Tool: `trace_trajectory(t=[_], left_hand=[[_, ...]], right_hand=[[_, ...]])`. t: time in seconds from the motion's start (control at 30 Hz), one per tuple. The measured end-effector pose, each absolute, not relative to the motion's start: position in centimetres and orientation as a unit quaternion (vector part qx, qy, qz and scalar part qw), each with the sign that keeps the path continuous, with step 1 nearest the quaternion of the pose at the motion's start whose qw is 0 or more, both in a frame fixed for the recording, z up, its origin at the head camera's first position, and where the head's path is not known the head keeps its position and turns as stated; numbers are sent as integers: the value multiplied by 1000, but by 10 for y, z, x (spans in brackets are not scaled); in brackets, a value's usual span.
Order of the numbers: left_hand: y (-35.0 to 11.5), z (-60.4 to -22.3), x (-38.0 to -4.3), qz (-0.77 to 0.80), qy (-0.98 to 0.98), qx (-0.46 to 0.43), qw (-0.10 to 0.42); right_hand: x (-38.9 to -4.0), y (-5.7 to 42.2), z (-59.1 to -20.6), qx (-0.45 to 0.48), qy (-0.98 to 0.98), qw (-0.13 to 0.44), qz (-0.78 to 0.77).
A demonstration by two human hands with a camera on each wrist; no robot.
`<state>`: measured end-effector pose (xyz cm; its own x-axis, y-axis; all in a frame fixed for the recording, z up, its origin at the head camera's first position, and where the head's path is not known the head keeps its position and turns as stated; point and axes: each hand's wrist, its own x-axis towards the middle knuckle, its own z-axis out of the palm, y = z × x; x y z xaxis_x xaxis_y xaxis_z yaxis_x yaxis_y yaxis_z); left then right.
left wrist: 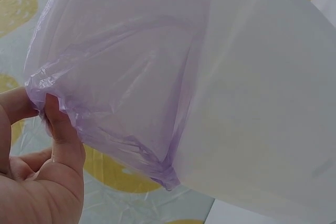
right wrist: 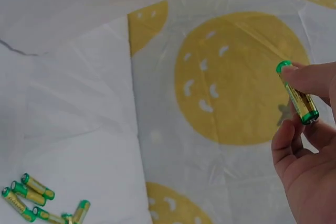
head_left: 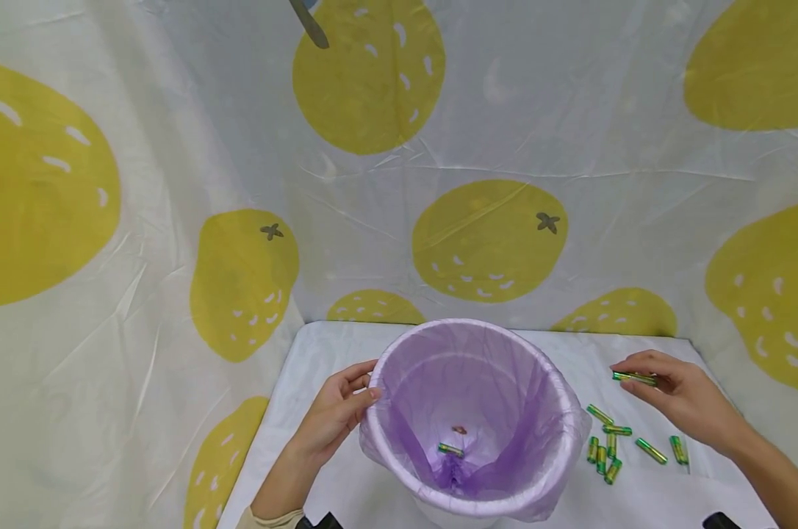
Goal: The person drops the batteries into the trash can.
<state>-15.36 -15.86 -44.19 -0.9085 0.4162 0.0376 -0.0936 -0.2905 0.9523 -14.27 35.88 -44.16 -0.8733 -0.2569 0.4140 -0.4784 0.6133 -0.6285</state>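
A white bin [left wrist: 262,103] lined with a thin purple plastic bag [head_left: 465,375] stands at the front of the table. My left hand [head_left: 336,411] grips the bin's left rim, thumb and fingers pinching the bag folded over it. Inside, near the bottom, lie a green-and-gold battery [head_left: 450,450] and a small reddish-brown object [head_left: 459,430]. To the right of the bin, my right hand [head_left: 686,400] holds another battery [right wrist: 298,94] between thumb and fingers, raised above the table. Several similar batteries [head_left: 651,451] lie scattered below that hand.
The white-covered table [head_left: 336,342] reaches back to a hanging cloth [head_left: 610,242] printed with yellow fruit, which also runs along the left and right sides. Dark objects [head_left: 322,522] poke into the bottom edge of the head view near both forearms.
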Motion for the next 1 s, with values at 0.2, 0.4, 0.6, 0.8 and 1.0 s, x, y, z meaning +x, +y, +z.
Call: trace_trajectory(t=[0.2,0.4,0.6,0.8,1.0], left_hand=[[-159,-443,-154,793,571,138,162],[-158,-444,-154,792,570,142,164],[-159,-443,-155,792,571,147,160],[-160,-442,-154,793,570,145,159],[-159,-444,-155,794,570,146,156]], right_hand=[[-147,338,-420,237,-870,144,408],[-153,320,-405,278,-858,151,405],[-164,297,-389,341,-834,158,404],[-172,273,-373,378,-829,156,381],[-179,249,-361,405,-825,161,360]])
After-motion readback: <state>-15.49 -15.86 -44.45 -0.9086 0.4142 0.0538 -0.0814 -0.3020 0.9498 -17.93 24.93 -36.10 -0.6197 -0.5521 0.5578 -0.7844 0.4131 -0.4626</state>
